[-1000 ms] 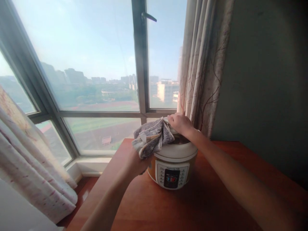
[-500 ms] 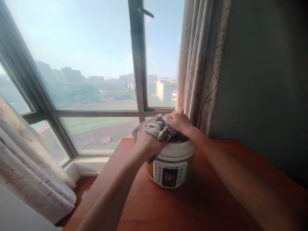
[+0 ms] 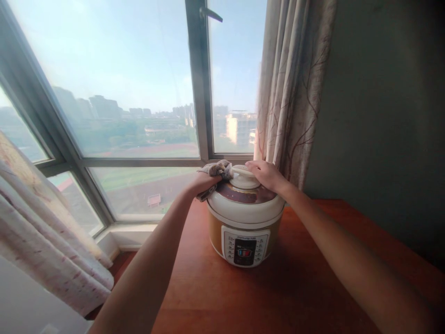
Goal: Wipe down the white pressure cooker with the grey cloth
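Observation:
An electric pressure cooker (image 3: 245, 222) with a white lid and gold-brown body stands upright on the table. Its control panel faces me. My left hand (image 3: 203, 182) grips a grey, crumpled cloth (image 3: 219, 170) against the left side of the lid, beside the raised white lid handle (image 3: 244, 177). From the right, my right hand (image 3: 267, 175) holds that handle, its fingers closed at the handle's top right edge; part of its grip is hidden. The brown top of the lid shows between both hands.
The reddish-brown wooden table (image 3: 205, 297) extends on both sides of the cooker. Behind it are a window frame (image 3: 201, 93) and a long patterned curtain (image 3: 292, 93). Another curtain (image 3: 52, 241) hangs at left. A dark wall (image 3: 375, 116) stands at right.
My left hand has moved the cloth from the front and middle of the lid to its left side, uncovering the handle and brown top. My right hand has stayed near the handle, shifting slightly right.

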Demonstrator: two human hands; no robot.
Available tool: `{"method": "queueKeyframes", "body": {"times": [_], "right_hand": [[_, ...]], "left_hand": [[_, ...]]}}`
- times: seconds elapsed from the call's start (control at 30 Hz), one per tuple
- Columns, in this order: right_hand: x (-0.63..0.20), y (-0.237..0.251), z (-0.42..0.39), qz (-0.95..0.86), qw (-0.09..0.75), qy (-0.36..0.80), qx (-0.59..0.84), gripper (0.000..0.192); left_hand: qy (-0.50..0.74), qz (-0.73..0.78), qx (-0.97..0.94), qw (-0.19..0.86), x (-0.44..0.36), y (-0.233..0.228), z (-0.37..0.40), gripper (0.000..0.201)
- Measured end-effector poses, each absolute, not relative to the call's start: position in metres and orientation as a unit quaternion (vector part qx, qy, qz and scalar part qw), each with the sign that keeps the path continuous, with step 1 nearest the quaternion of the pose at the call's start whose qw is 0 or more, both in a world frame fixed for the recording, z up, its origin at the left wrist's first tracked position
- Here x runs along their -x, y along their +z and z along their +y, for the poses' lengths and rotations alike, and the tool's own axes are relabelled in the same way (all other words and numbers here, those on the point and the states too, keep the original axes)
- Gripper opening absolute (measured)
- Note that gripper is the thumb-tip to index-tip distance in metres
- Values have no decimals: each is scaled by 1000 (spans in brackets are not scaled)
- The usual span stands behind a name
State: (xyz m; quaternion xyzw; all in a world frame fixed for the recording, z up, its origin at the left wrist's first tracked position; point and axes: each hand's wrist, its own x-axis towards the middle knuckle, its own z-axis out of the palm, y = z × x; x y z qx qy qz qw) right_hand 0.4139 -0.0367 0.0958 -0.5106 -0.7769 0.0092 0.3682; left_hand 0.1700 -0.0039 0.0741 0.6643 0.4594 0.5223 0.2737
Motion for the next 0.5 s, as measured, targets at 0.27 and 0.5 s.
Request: {"method": "queueKeyframes", "body": {"times": [0.27,0.5], "right_hand": [[-479,45,-27,-625,456,87,628,38],[-478,24,-16,-630,456,153,610,45]], "left_hand": [[556,401,-699,204,-158,50,-31,32],[624,421,-600,271,-132,13,-80,24]]}}
